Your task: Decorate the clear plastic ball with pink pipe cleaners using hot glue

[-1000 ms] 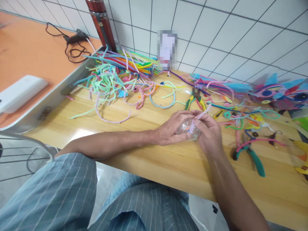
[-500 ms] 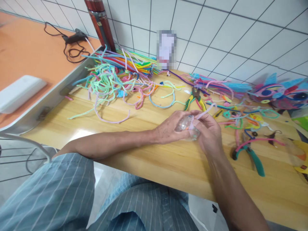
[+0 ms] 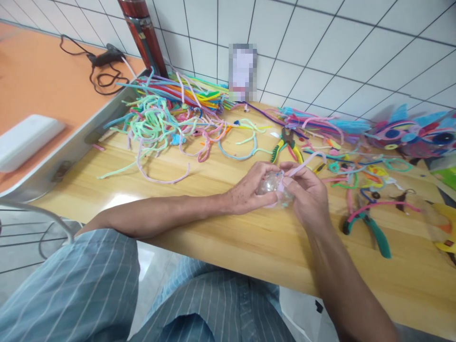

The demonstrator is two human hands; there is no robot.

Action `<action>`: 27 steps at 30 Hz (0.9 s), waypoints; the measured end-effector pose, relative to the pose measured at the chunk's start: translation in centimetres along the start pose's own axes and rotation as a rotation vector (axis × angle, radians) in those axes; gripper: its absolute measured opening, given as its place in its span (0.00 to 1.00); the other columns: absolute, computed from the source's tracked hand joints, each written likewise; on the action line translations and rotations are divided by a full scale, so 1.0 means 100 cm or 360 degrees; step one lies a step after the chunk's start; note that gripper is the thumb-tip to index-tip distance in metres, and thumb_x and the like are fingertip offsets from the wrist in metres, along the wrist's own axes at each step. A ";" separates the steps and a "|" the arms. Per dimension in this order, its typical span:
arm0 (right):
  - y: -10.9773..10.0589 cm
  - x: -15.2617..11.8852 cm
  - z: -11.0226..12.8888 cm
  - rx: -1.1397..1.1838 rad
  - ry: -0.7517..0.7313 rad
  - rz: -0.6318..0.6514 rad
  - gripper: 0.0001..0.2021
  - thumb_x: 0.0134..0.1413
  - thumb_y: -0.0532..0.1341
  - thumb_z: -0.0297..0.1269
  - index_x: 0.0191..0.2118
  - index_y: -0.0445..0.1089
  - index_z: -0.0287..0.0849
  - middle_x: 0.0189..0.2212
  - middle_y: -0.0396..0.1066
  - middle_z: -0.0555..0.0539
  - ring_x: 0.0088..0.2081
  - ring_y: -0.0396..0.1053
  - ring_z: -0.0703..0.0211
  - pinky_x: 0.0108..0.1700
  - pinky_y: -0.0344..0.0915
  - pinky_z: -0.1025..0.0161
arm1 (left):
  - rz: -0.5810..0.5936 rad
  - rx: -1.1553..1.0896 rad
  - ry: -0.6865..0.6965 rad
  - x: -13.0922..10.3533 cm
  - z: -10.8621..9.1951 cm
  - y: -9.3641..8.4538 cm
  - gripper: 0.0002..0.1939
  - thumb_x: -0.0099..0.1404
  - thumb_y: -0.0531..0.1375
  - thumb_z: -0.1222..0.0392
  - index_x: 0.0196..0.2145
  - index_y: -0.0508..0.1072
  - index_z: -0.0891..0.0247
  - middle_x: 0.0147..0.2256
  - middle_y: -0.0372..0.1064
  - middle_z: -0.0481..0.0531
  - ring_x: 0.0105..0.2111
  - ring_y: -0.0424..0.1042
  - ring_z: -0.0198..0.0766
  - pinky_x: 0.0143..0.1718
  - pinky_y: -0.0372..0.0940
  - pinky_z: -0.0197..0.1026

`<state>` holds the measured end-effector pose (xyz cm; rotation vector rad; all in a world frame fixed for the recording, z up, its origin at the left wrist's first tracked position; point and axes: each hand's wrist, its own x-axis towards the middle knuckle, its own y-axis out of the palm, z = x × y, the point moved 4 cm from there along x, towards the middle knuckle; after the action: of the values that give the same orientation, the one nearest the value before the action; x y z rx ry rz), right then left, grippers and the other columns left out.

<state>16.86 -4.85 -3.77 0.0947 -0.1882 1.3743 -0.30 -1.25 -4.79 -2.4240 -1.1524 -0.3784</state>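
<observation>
My left hand (image 3: pixel 251 189) is wrapped round a clear, rounded plastic piece (image 3: pixel 270 184) above the wooden table. A pale lilac pipe cleaner (image 3: pixel 307 162) lies against its right side, and its free end curves up and to the right. The fingers of my right hand (image 3: pixel 307 189) pinch this pipe cleaner at the plastic piece. Just behind my hands, pliers with yellow and green handles (image 3: pixel 284 145) lie on the table. My right fingertips partly hide where the pipe cleaner meets the plastic.
Tangled pipe cleaners (image 3: pixel 153 118) lie at the back left beside a red flask (image 3: pixel 142 35). Teal-handled pliers (image 3: pixel 378 237) rest at the right. Colourful fish-like figures (image 3: pixel 409 135) stand at the back right. A phone (image 3: pixel 242 72) leans on the tiled wall.
The clear piece has turned slightly in my hands, with more of it showing between my left fingers. The whole view has shifted a little, moving the background slightly left.
</observation>
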 end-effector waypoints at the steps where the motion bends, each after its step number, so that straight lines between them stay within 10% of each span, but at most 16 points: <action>1: 0.000 0.000 0.000 -0.0002 -0.0003 0.0009 0.08 0.54 0.74 0.43 0.38 0.79 0.49 0.50 0.80 0.47 0.49 0.78 0.52 0.48 0.77 0.54 | 0.0005 -0.0008 0.0005 0.000 0.000 0.000 0.27 0.71 0.64 0.47 0.61 0.63 0.57 0.59 0.66 0.61 0.60 0.69 0.52 0.61 0.67 0.57; 27: 0.006 0.004 0.008 0.0234 0.0241 0.0002 0.11 0.50 0.77 0.45 0.36 0.80 0.50 0.49 0.81 0.48 0.48 0.78 0.54 0.51 0.75 0.54 | -0.0063 0.0131 0.0435 0.001 0.008 0.004 0.38 0.66 0.67 0.54 0.69 0.57 0.55 0.67 0.61 0.65 0.70 0.63 0.56 0.69 0.63 0.65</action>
<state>16.28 -4.48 -2.96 0.1128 0.0395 1.3893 0.14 -1.05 -5.52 -2.1992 -1.0735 -0.6396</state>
